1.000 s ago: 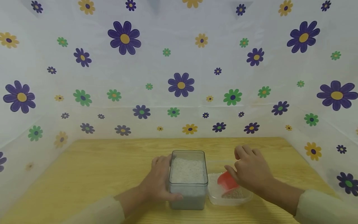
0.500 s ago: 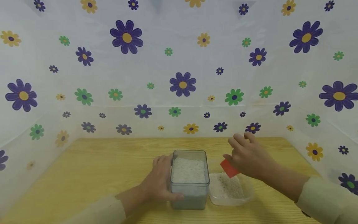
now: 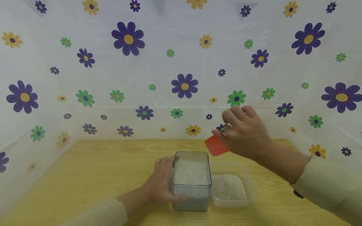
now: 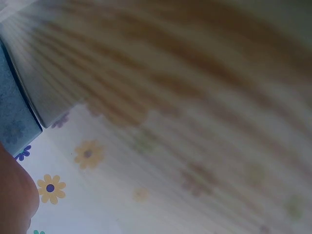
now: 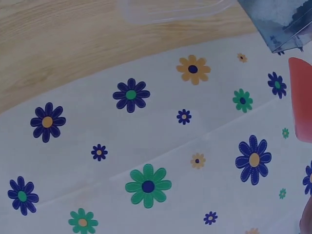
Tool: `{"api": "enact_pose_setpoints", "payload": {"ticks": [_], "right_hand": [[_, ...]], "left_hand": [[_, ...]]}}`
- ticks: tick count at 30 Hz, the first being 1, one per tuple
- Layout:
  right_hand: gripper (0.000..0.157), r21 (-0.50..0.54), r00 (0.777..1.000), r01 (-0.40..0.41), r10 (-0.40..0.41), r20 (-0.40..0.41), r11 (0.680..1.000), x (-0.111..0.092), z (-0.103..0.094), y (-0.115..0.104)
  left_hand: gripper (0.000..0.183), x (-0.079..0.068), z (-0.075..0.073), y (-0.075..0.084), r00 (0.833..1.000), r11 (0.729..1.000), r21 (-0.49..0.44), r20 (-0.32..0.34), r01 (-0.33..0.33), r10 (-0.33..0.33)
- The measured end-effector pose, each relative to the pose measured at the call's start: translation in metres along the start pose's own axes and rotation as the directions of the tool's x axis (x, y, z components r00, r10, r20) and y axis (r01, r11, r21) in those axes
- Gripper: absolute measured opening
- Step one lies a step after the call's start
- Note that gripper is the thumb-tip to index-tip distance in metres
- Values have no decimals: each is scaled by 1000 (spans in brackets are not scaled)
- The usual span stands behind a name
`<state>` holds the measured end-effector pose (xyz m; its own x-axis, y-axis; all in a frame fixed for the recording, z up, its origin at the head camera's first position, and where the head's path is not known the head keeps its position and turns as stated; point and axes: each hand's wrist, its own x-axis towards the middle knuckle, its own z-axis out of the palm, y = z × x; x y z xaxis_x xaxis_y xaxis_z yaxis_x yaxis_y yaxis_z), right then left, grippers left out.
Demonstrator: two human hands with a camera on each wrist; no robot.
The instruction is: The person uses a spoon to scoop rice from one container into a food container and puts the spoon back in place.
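Note:
A tall, clear bluish container [image 3: 191, 196] full of white rice-like grains [image 3: 190, 171] stands mid-table in the head view. My left hand [image 3: 161, 182] grips its left side, thumb across the front wall. Right beside it sits a low clear plastic tub [image 3: 250, 188] with a heap of similar grains [image 3: 229, 188]. My right hand [image 3: 246, 133] holds a red scoop [image 3: 216, 146] raised above and behind the tub, close to the tall container's back right corner. What the scoop carries is hidden. In the right wrist view the red scoop [image 5: 302, 100] shows at the right edge.
A light wood-grain table [image 3: 113, 169] lies beneath everything. A white flowered sheet [image 3: 158, 69] walls in the back and both sides. In the left wrist view, part of the tall container [image 4: 17, 102] appears at the left edge.
My right hand has lifted the red scoop out of the grains in the low tub and carried it up and left. My left hand stays on the tall container.

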<state>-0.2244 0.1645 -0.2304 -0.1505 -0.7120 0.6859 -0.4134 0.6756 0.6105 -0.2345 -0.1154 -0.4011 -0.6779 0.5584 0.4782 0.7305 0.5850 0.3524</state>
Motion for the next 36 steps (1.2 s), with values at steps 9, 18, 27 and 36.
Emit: {"api": "enact_pose_setpoints", "payload": {"ticks": [9, 18, 27, 36], "right_hand": [[44, 2, 977, 207, -207, -45, 978, 16, 13, -28], [30, 34, 901, 432, -433, 35, 901, 24, 29, -56], [22, 157, 802, 514, -538, 260, 843, 21, 38, -69], [26, 284, 816, 414, -491, 305, 865, 17, 55, -79]], "left_hand": [[113, -1, 0, -2, 1000, 1000, 13, -8, -24, 24], [110, -1, 0, -4, 997, 998, 2, -41, -68, 68], [110, 0, 0, -4, 995, 996, 8, -39, -92, 92], [110, -2, 2, -5, 997, 997, 37, -28, -69, 71]]}}
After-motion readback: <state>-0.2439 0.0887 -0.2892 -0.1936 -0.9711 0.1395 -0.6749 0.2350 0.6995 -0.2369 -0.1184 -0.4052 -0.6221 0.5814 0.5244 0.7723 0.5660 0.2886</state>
